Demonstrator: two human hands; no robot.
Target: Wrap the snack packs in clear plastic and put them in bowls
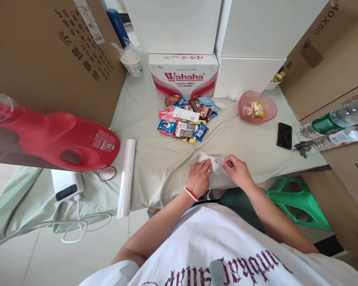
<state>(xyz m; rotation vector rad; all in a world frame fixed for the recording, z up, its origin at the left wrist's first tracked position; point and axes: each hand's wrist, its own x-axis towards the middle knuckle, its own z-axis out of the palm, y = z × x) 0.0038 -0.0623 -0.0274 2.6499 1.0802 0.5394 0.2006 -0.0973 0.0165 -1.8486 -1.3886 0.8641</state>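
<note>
A small clear plastic bag (209, 161) with white contents lies near the front edge of the cloth-covered table. My left hand (199, 174), with a beaded bracelet at its wrist, rests its fingers over the filled part and grips it against the cloth. At the bag's right end, my right hand (237, 169) pinches the loose clear plastic between thumb and fingers. Just beyond the bag is a pile of colourful wrapped snacks (186, 129), with blue, pink, brown and white packets. What the white contents are, I cannot make out.
A pink bowl (270, 119) holds a few packets. Beside it lie a phone (284, 136) and water bottles (328, 125). A Wahaha box (183, 77) stands behind the snacks. At left are a plastic-film roll (127, 178), red jug (68, 139) and power bank (67, 186).
</note>
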